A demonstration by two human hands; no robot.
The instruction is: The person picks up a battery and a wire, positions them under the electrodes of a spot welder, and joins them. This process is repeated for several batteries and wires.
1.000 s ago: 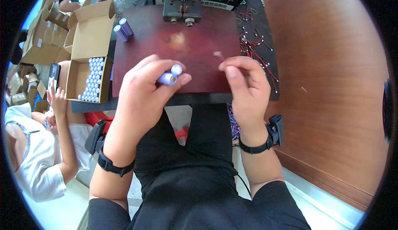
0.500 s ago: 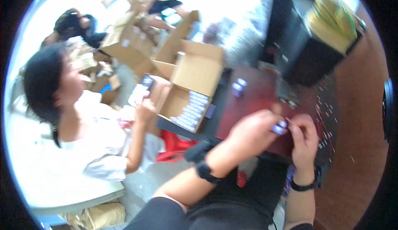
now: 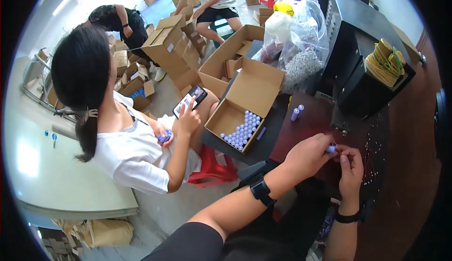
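My left hand (image 3: 308, 155) is closed around a purple cylindrical battery cell (image 3: 331, 148), one end of it showing past the fingers. Close against that end, my right hand (image 3: 351, 172) pinches what looks like a thin red wire (image 3: 340, 152), mostly hidden by the fingers. Both hands are over the dark red tabletop (image 3: 308, 127). Two more battery cells (image 3: 295, 114) stand on it, farther off. Beyond my hands is a black machine (image 3: 343, 80) with a small metal head (image 3: 343, 130) low at its front.
Loose red wires (image 3: 368, 169) with white ends lie along the table's right side. Left of the table, an open cardboard box (image 3: 226, 112) holds several purple cells. A seated person (image 3: 134, 155) holds a phone (image 3: 189, 102) beside it. A clear bag (image 3: 301, 65) of small white pieces stands behind.
The view has shifted and sharpened, so things sit farther right and lower. My hands stay together at the cell, with the right fingers now closer to its end.
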